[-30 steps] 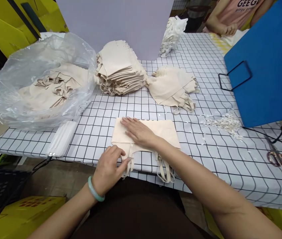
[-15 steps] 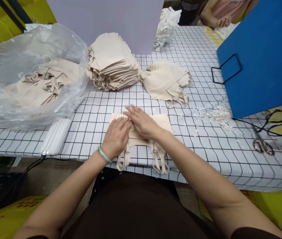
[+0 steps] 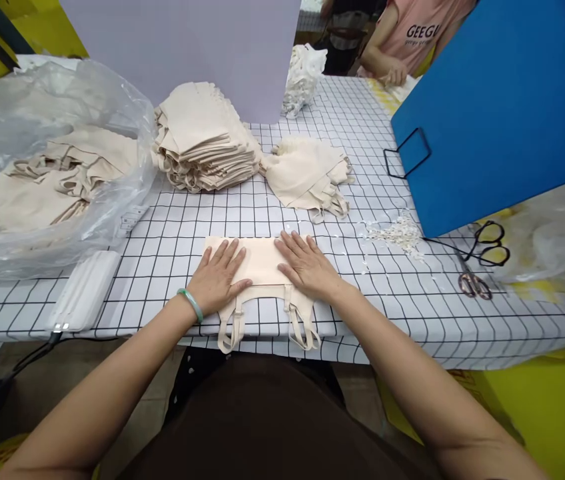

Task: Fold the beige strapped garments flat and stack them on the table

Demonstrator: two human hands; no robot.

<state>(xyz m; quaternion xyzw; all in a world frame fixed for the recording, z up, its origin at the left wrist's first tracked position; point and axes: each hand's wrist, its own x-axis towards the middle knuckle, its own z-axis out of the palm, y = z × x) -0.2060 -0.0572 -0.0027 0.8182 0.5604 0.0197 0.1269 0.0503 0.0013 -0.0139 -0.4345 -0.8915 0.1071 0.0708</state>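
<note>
A beige strapped garment, like a camisole (image 3: pixel 262 261), lies folded flat on the checked cloth in front of me, its two straps hanging toward the table's near edge. Pressed flat on its left side is my left hand (image 3: pixel 216 279), fingers spread, with a pale green bangle on the wrist. My right hand (image 3: pixel 308 268) rests on the right side of the fabric, also spread and holding nothing. Beyond the hands stand a tall stack of folded beige garments (image 3: pixel 207 140) and a looser pile of the same garments (image 3: pixel 307 172).
A clear plastic bag (image 3: pixel 137 133) with beige garments is at left, near a white corded device (image 3: pixel 85 290). To the right are small white scraps (image 3: pixel 400 233), black-handled scissors (image 3: pixel 493 253), smaller scissors (image 3: pixel 475 285) and a blue panel (image 3: pixel 502 113). Another person's hand (image 3: pixel 395 72) works beyond.
My hands have moved apart from the garment's middle, where they were together, to its left and right sides. The view has shifted a little to the right.
</note>
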